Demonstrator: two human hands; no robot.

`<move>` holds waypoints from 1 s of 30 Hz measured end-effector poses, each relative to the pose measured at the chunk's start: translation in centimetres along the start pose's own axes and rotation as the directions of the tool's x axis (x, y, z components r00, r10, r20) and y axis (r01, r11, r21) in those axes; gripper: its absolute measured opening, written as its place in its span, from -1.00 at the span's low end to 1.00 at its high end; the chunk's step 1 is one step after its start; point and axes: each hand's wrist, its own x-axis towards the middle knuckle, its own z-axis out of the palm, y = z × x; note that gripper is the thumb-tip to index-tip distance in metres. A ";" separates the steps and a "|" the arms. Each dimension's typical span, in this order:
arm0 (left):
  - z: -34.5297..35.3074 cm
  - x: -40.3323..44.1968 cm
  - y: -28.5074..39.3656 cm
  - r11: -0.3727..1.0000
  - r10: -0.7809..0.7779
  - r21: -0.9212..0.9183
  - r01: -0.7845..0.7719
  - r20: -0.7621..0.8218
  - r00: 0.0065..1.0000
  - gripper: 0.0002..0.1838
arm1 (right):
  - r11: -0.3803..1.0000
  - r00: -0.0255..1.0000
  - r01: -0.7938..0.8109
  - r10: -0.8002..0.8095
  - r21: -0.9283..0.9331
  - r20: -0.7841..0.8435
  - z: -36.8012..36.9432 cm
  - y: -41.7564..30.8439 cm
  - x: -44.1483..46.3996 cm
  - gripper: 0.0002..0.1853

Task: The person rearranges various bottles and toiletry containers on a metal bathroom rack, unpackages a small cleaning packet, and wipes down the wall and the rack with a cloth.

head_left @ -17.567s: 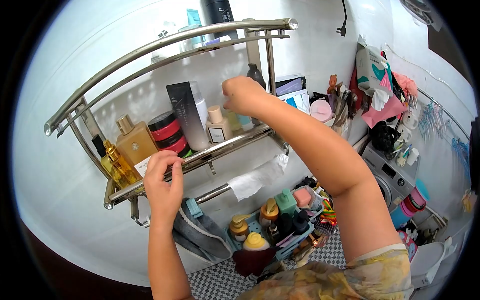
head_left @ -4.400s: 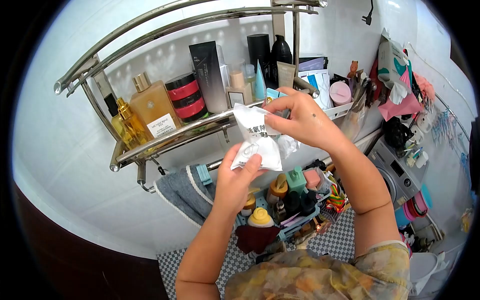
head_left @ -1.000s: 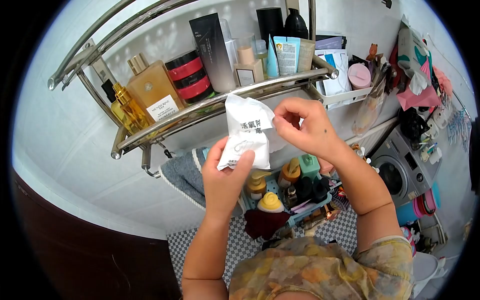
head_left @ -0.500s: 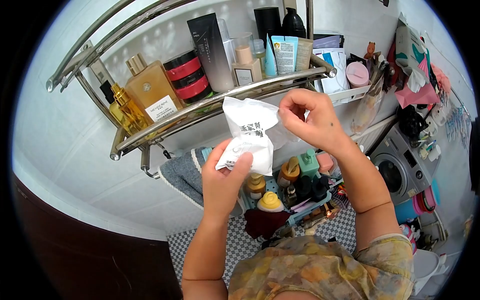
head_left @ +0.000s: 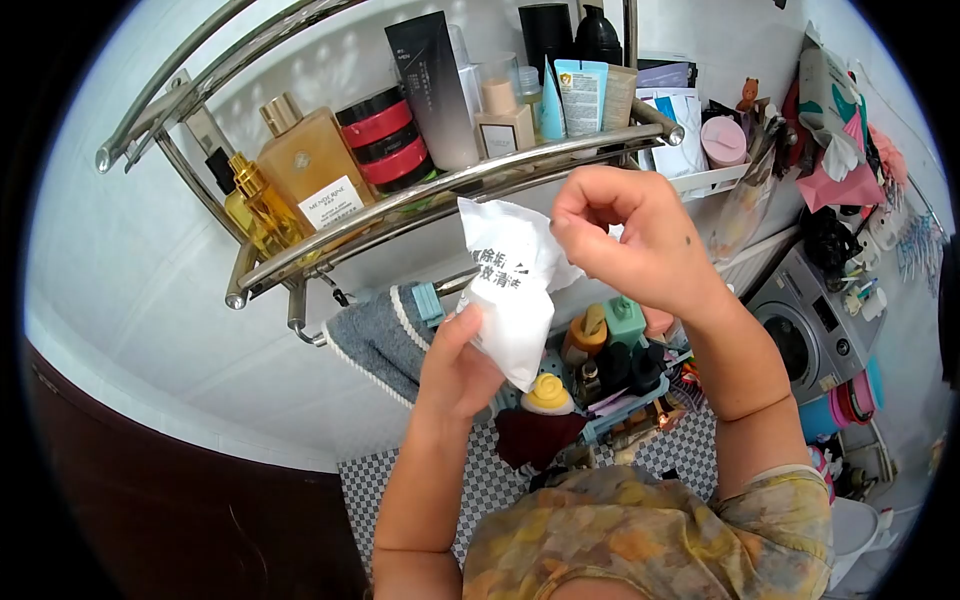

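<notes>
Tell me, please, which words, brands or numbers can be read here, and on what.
"MENDERINE": on the amber bottle; smaller lines unreadable.
"除垢": on the packet.
"效清": also the packet, beside creased characters.
Too small or blurred: print on the dark tube, blue tube and beige bottle.

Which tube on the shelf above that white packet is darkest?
The black-to-grey tube, beside the red-and-black jars; the blue tube and beige tube farther right are paler.
</notes>
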 end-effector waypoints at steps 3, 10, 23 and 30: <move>0.0 0.0 -0.2 0.999 -0.013 -0.045 0.013 0.010 1.000 -0.36 | 0.995 0.996 -0.083 0.081 0.059 0.039 0.1 -0.5 0.0 -0.88; -0.5 0.1 -0.2 0.998 0.000 -0.063 0.006 0.094 0.996 -0.33 | 0.985 0.995 -0.074 0.062 0.157 0.081 0.7 -1.1 0.1 -0.88; -1.2 -0.2 0.3 0.998 0.060 -0.013 -0.059 0.040 0.997 -0.35 | 0.992 0.992 0.120 -0.122 0.029 0.039 1.5 -1.1 0.3 -0.92; -2.7 -0.2 0.3 0.993 0.113 0.030 -0.114 0.012 0.993 -0.27 | 0.952 0.953 0.303 -0.303 -0.052 0.003 2.4 -1.7 0.0 -0.93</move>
